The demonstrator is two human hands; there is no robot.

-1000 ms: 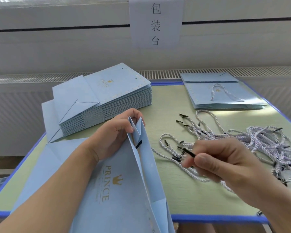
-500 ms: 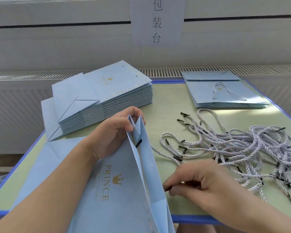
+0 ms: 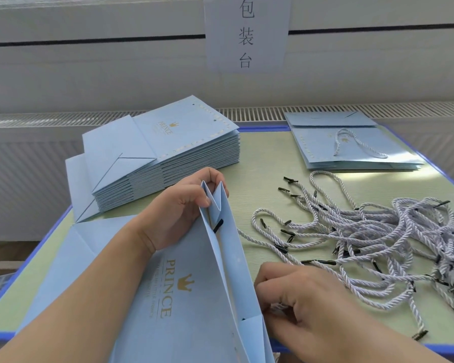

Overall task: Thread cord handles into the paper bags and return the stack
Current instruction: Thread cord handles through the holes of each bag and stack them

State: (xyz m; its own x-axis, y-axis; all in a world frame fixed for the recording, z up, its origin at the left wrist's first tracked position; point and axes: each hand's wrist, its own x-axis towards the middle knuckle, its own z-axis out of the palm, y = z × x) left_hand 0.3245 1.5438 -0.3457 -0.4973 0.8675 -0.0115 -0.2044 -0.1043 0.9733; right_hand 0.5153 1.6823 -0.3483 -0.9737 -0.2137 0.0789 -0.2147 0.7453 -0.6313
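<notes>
Both my hands work on the open paper bag at the near edge of the green surface: my left hand pinches its folded top corner, and my right hand, fingers curled, presses against its side; I cannot tell what they grip. Behind my left hand sits the tall stack of flat bags. Far right lie finished bags. A tangle of cord handles sprawls between. One black cord tip pokes through the bag's hole.
</notes>
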